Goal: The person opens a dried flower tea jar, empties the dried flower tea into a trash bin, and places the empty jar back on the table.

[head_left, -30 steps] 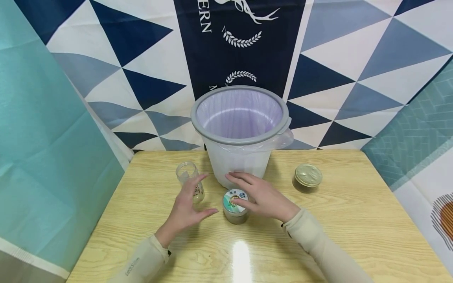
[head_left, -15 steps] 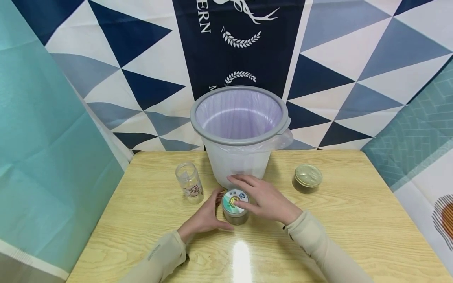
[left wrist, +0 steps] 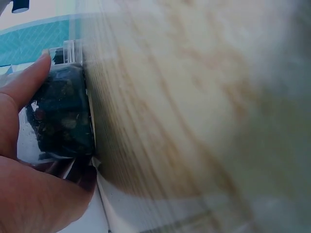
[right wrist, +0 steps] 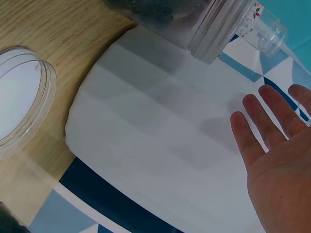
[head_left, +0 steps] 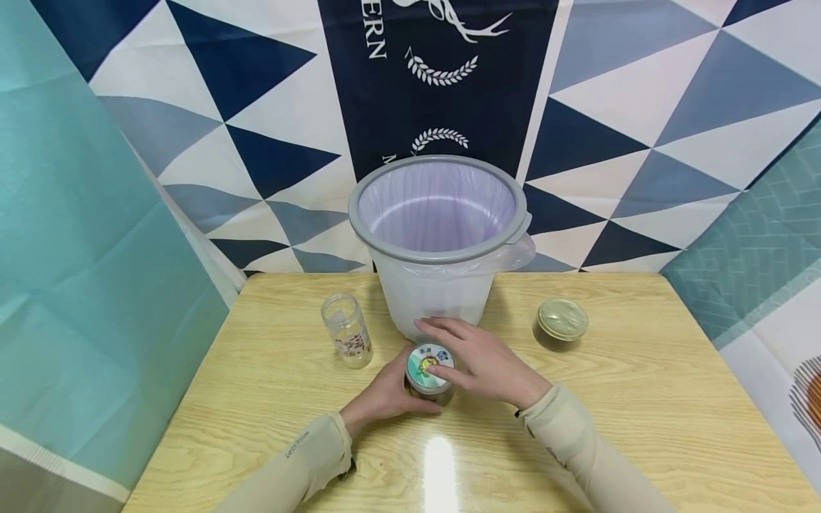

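Observation:
A small clear jar [left wrist: 63, 114] with dark contents stands on the table in front of the bin. Its round lid [head_left: 423, 365] carries a green and white cartoon label. My left hand [head_left: 385, 392] grips the jar's side, thumb in front and the other fingers behind; their tips are partly hidden. In the left wrist view the thumb [left wrist: 29, 80] lies along the jar. My right hand [head_left: 484, 363] hovers at the jar's right, fingers extended and thumb over the lid; contact cannot be made out. The right wrist view shows its fingers [right wrist: 267, 121] straight and spread.
A white bin [head_left: 436, 292] with a grey rim and purple-tinted liner stands behind the jar. To the left is a clear printed drinking glass [head_left: 347, 331]. A round container with a gold-coloured top [head_left: 561, 318] sits on the wooden table [head_left: 641, 399] at the right.
My left hand has moved right, from beside the drinking glass to the jar, and its fingers have closed round it. The right hand has stayed nearly still.

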Demonstrator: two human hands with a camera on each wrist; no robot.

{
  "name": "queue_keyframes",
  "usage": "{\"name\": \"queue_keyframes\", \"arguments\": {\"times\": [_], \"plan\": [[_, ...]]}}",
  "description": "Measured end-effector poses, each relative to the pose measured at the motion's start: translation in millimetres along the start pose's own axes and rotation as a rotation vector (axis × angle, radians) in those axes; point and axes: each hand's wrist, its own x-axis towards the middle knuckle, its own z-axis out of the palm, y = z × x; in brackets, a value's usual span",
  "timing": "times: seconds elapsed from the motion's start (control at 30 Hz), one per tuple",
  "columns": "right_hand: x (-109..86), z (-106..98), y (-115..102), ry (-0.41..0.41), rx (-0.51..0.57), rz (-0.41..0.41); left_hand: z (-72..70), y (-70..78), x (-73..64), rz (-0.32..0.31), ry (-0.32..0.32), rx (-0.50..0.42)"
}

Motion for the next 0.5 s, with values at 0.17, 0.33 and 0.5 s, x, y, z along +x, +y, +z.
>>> {"name": "queue_keyframes", "arguments": {"times": [0.17, 0.33, 0.5], "plan": [[-1.2, -4.1, -1.8, -0.003, 0.004, 0.002, -2.3, 3.6, -3.5, -0.001, 0.062, 0.034], [-1.1, -11.6, -3.6, 0.013, -0.012, -0.007, -10.1, 22.2, -9.4, 0.026, 0.115, 0.111], [-0.2, -19.3, -7.6, 0.058, -0.041, -0.044, -19.0, 47.3, -17.1, 0.034, 0.173, 0.201]]}}
